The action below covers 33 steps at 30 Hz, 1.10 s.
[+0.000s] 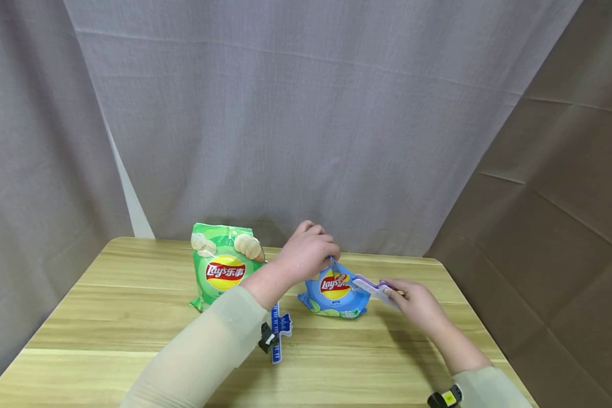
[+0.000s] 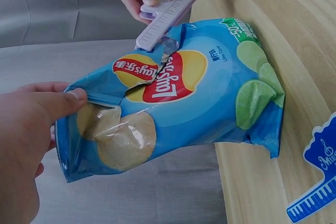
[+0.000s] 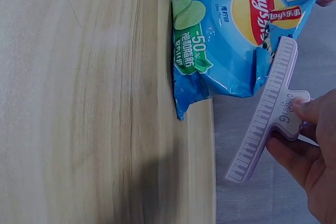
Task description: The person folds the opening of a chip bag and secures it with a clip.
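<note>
Backdrop: 1 grey curtain [image 1: 306, 113] behind, 1 brown cloth [image 1: 556, 187] on the right side. 1 wood-grain table [image 1: 132, 340]. Count on and over it: 2 Lay's chip bags, 2 piano-keyboard clips, 2 hands.

Left to right:

- Green Lay's bag [image 1: 223, 272], 1 of 2: upright on the table, lower right partly covered by the left sleeve [image 1: 199, 351] in the head view.
- Blue keyboard clip [image 1: 284, 323], 1 of 2: flat on the table beside the left forearm, nobody holding it. 1 black wrist camera [image 1: 268, 338] overlaps its edge in the head view.
- Left hand [image 1: 308, 252]: pinches the top corner of the blue bag, thumb on the front face, fingers behind.
- Blue Lay's lime bag [image 1: 331, 300], 2 of 2: right of the green one, base on the table near the back edge, top end held up. 1 jagged line crosses its logo; can't tell tear from fold.
- Lilac keyboard clip [image 3: 265, 111], 2 of 2: off the table at the blue bag's right edge. Can't tell if its jaws are apart.
- Right hand [image 1: 415, 303]: pinches the lilac clip's handle tabs between thumb and fingers.
</note>
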Motion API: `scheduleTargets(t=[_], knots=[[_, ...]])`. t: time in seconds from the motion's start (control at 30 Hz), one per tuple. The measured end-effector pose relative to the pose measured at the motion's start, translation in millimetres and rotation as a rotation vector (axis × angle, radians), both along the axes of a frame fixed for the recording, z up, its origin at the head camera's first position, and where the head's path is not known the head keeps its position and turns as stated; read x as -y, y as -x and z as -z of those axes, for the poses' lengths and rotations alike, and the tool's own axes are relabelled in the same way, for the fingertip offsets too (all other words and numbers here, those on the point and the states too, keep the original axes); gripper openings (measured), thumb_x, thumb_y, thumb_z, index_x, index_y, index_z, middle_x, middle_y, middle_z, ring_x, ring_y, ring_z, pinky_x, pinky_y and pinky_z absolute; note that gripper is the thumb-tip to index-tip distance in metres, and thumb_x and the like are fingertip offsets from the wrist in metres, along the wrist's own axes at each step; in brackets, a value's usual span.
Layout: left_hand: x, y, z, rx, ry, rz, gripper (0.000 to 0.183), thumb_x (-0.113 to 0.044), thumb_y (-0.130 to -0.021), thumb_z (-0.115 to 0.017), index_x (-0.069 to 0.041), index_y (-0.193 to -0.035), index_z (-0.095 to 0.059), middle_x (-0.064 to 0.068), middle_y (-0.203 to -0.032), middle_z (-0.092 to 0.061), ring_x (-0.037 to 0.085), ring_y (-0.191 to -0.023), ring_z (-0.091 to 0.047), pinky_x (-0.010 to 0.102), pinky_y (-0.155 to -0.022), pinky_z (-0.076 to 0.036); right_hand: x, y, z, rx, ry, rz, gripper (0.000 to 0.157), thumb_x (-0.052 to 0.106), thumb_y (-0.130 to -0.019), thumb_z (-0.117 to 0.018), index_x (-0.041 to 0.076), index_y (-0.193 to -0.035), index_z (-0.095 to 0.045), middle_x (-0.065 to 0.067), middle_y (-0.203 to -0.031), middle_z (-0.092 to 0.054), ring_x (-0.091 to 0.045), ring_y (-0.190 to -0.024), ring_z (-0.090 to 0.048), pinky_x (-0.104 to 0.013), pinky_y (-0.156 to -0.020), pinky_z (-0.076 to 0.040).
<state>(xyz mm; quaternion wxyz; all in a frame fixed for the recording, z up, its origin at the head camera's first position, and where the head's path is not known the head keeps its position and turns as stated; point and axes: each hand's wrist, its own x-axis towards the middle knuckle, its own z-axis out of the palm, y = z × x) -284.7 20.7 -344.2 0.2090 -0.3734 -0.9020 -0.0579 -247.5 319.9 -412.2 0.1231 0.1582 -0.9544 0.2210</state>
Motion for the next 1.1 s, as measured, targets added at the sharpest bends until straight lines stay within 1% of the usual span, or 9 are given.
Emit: scheduleTargets(t=[0.2, 0.53, 0.7, 0.9, 1.1], knots=[[0, -0.6, -0.6, 0.005, -0.004, -0.001, 0.012, -0.032, -0.092, -0.072, -0.032, -0.104, -0.075, -0.016, -0.104, -0.068, 0.012, -0.11, -0.054, 0.042, -0.11, -0.029, 3, 1.2, -0.2, -0.003, -0.007, 0.002, 0.029, 0.017, -0.097, -0.064, 0.007, -0.123, -0.07, -0.017, -0.118, -0.069, -0.031, -0.098, -0.066, -0.051, -0.079, -0.055], [-1, -1.4, -1.6, 0.012, -0.009, -0.01, 0.011, -0.033, -0.092, -0.072, -0.032, -0.103, -0.075, -0.016, -0.104, -0.068, 0.012, -0.111, -0.054, 0.041, -0.109, -0.03, 7, 4.1, 5.2, -0.028, 0.06, -0.024, 0.026, 0.012, -0.095, -0.066, 0.004, -0.119, -0.071, -0.018, -0.117, -0.069, -0.031, -0.099, -0.066, -0.049, -0.079, -0.057], [-1, -2.0, -1.8, 0.023, -0.022, -0.012, 0.012, -0.033, -0.091, -0.072, -0.031, -0.102, -0.075, -0.016, -0.103, -0.068, 0.012, -0.109, -0.054, 0.04, -0.108, -0.03, 11, 4.0, 4.8, -0.021, 0.075, -0.018, 0.026, 0.014, -0.096, -0.065, 0.006, -0.12, -0.071, -0.017, -0.117, -0.069, -0.029, -0.097, -0.066, -0.049, -0.079, -0.057], [-2, -1.8, -1.2, 0.012, -0.023, -0.015, 0.011, -0.033, -0.092, -0.072, -0.032, -0.102, -0.075, -0.017, -0.103, -0.069, 0.012, -0.109, -0.054, 0.04, -0.108, -0.03, 15, 4.2, 5.8, -0.014, 0.111, -0.012, 0.027, 0.014, -0.096, -0.065, 0.007, -0.121, -0.07, -0.016, -0.117, -0.069, -0.028, -0.096, -0.065, -0.047, -0.079, -0.057], [-2, -1.8, -0.8, 0.051, -0.046, -0.023, 0.012, -0.032, -0.093, -0.071, -0.03, -0.104, -0.075, -0.018, -0.103, -0.07, 0.012, -0.106, -0.055, 0.041, -0.108, -0.029, 19, 4.4, 6.5, -0.019, 0.136, -0.025, 0.027, 0.013, -0.096, -0.065, 0.006, -0.121, -0.07, -0.016, -0.116, -0.07, -0.027, -0.098, -0.065, -0.047, -0.078, -0.058]])
